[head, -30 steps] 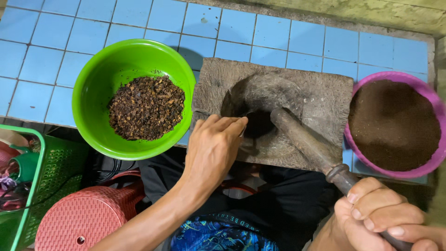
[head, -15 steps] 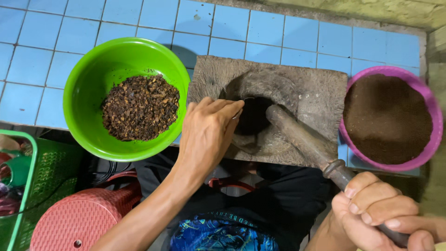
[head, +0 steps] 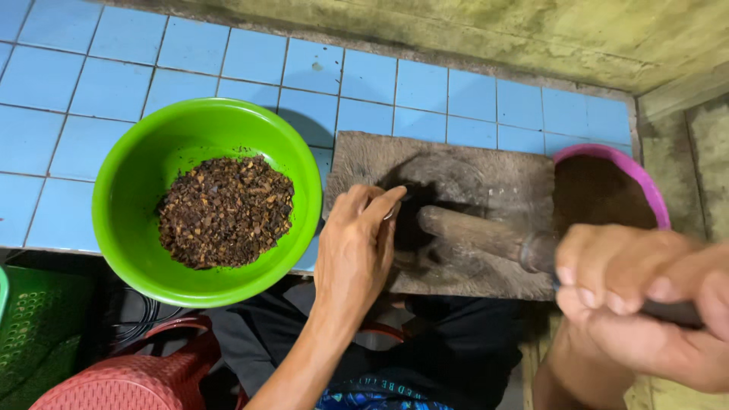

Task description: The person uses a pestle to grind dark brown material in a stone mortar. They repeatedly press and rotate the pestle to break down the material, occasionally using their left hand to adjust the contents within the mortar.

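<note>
Right hand [head: 645, 304]: motion-blurred, cut off by the picture's right edge; hides the pestle's [head: 486, 235] handle end.
Pink bowl [head: 607, 190]: near half hidden behind that hand.
Mortar hollow [head: 414, 220]: in shadow, contents indiscernible.
Green basket [head: 38, 334] and red basket [head: 129, 380]: cropped at the picture's lower left, below the bench edge.

**A count of what we see**

We count two bowls: one green bowl [head: 137, 190] holding one heap of coarse dark brown pieces [head: 225, 211], and one pink bowl [head: 638, 178] of fine brown powder. We count one flat stone mortar slab [head: 486, 178] and one long pestle [head: 486, 237]. Two hands show: one left hand [head: 357, 247] and one right hand [head: 645, 304]. We count two plastic baskets at the lower left, one green basket [head: 34, 326] and one red basket [head: 129, 380].
</note>
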